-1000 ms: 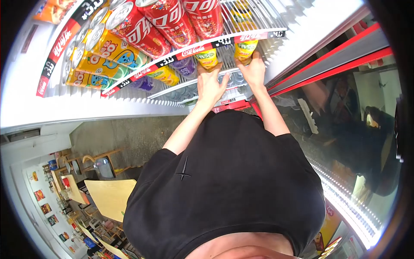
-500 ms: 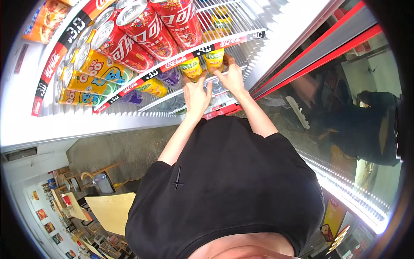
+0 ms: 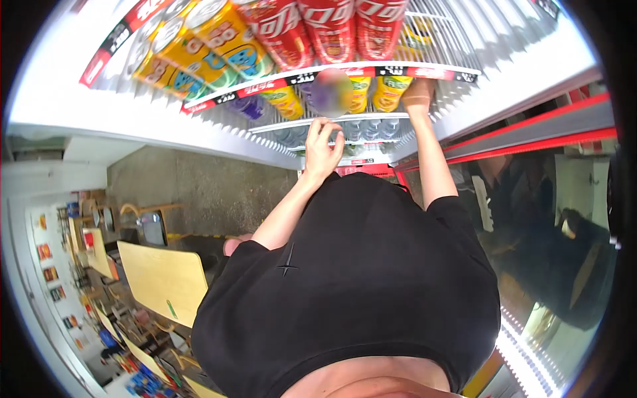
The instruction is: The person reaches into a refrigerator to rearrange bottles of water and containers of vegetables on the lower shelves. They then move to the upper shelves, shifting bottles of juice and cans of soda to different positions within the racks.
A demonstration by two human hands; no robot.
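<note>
My left hand (image 3: 323,147) is at the front edge of a fridge shelf (image 3: 292,125), fingers loosely bent, thumb apart, nothing held. To the right, my right hand (image 3: 418,98) reaches into that shelf beside a yellow bottle (image 3: 387,94). The label strip above covers its fingertips, so I cannot see whether it grips anything. Another yellow bottle (image 3: 359,95) stands left of that one. Farther left are one more yellow bottle (image 3: 285,103) and a purple bottle (image 3: 248,107). A round blur hides part of the row above my left hand.
Red cola cans (image 3: 330,33) and orange cans (image 3: 229,41) fill the shelf above, behind a label strip (image 3: 391,71). Clear bottles (image 3: 373,129) stand lower. The red-edged glass door (image 3: 531,136) is on the right. Wooden tables (image 3: 162,275) are at lower left.
My left hand has come away from the yellow bottle and down to the shelf edge. My right hand now reaches deeper at the right of the yellow bottles. The view has turned.
</note>
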